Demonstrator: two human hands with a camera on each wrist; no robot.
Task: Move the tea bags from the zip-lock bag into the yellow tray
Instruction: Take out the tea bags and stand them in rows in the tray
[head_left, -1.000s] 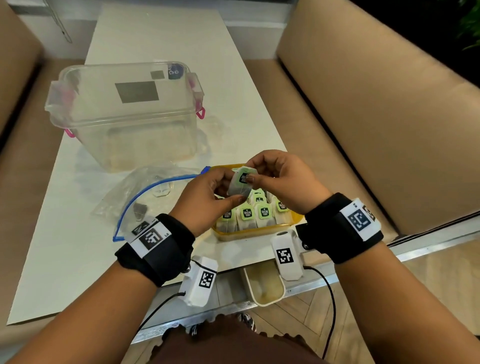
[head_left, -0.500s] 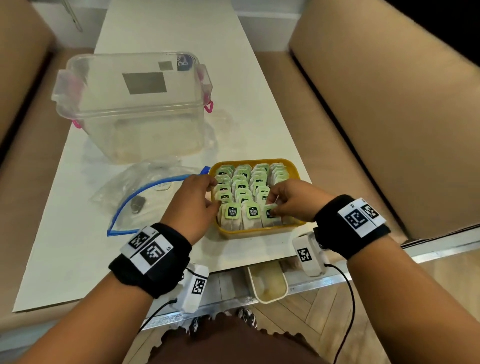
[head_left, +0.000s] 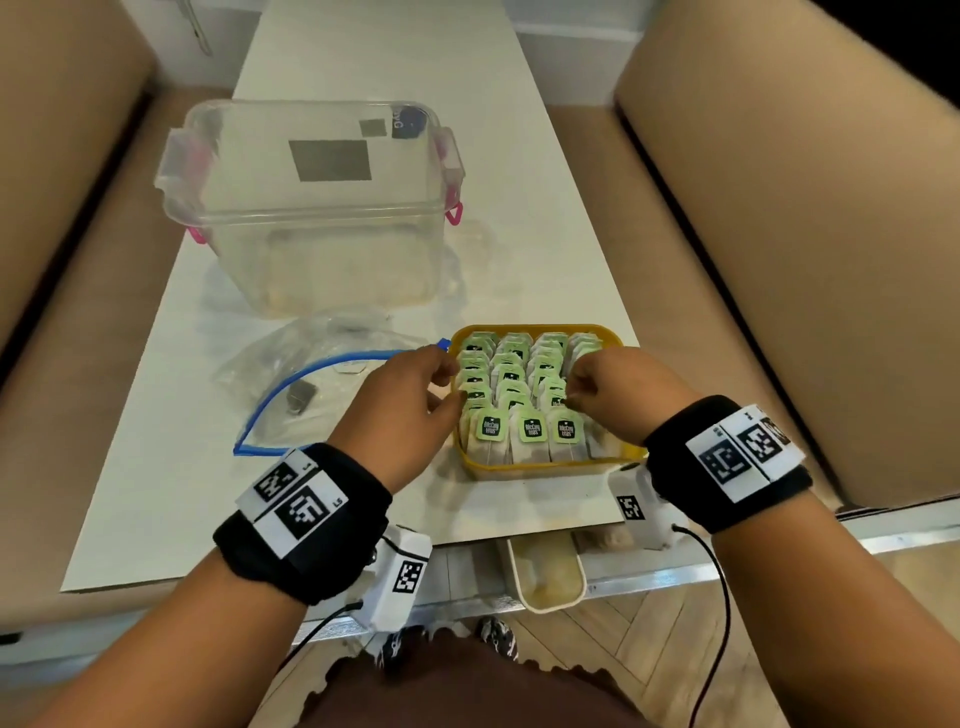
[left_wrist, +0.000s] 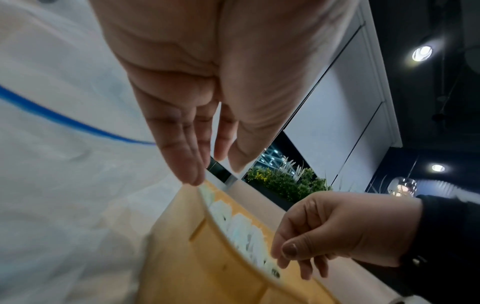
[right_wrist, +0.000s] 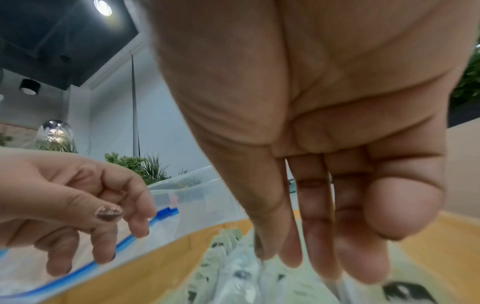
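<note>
White tabletop (head_left: 519, 156) runs up the centre of the head view, tan benches on either side.

Yellow tray (head_left: 540, 470), lower centre-right of frame: packed with tea bags (head_left: 530, 384) standing upright in four rows, green tags up. Front row shows three tags facing the camera; the fourth slot at the right is hidden under the wrist.

Zip-lock bag (head_left: 311, 374), centre-left, just beside the tray: lies flat, blue zipper mouth open. One small dark item inside; cannot tell what it is. No tea bags plainly visible in it.

Clear lidded box (head_left: 311, 208), upper left, well apart from the hands.

Left hand (head_left: 400, 415): at the tray's left wall. Left wrist view shows fingers straight and relaxed, tips at the rim, nothing held.

Right hand (head_left: 618, 395): over the right rows. Right wrist view shows fingers (right_wrist: 319, 226) reaching down, tips among the bags; thumb close to the fingertips. Cannot tell whether it pinches a bag or only presses.

Step, by my reading: seating and tidying a bag in the right rows; transfer near its end.

Next move calls for: a light downward tuck so the bag stands in line without tipping its neighbours, left hand steadying the tray; then a check of the zip-lock bag for stragglers.
</note>
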